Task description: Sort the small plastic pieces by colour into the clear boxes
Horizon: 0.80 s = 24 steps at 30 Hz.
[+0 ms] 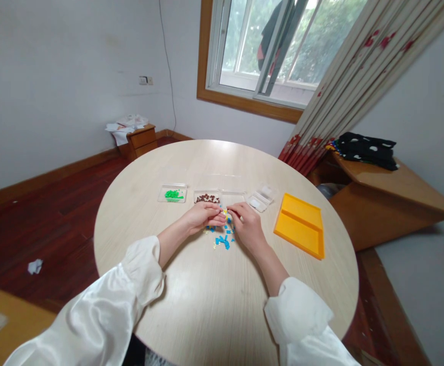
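Observation:
Both hands meet above the middle of a round pale wooden table (191, 315). My left hand (202, 216) is turned partly palm up, its thumb and index finger closed together at the tip; anything held there is too small to name. My right hand (247, 223) pinches with thumb and fingertips just beside it, over something I cannot make out. Small blue pieces (224, 241) lie scattered under and in front of the hands, with a few yellow pieces (225, 213) among them. Behind my left hand, a clear box holds dark brown pieces (207, 198).
A clear box (160, 194) with green pieces (173, 195) stands at the left. Right of the hands are a small clear lidded case (259, 202) and a yellow compartment tray (300, 239). Clothing (370, 150) lies on a wooden desk (389, 178) beyond the table's right edge.

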Available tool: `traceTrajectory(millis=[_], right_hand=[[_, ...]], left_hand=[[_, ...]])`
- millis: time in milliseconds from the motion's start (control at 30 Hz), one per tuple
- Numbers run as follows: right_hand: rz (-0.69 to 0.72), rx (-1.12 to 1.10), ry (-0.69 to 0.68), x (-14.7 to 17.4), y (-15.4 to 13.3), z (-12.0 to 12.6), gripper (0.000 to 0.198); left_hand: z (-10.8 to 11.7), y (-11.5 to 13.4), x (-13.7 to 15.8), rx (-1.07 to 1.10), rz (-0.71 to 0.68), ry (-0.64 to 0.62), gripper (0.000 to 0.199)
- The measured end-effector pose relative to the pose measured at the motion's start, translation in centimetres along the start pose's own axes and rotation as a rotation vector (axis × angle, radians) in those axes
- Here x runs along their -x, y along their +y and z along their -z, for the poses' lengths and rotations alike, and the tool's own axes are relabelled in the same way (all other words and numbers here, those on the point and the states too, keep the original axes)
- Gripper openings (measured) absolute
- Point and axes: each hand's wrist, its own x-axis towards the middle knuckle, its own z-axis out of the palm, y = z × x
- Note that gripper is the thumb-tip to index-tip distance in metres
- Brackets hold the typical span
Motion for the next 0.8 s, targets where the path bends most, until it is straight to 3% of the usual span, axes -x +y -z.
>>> traceTrajectory(millis=[267,433,800], right_hand=[[0.029,-0.051,-0.051,0.2,0.0,-0.4,0.02],[0.015,-0.083,-0.076,0.2,-0.1,-0.4,0.017],[-0.033,-0.01,0.012,0.2,-0.1,0.2,0.018]], left_hand=[[-0.6,0.0,0.3,0.016,0.056,0.005,0.026],[-0.6,0.0,0.3,0.042,0.051,-0.039,0.021],[0.6,0.6,0.0,0.073,0.033,-0.084,0.017]])
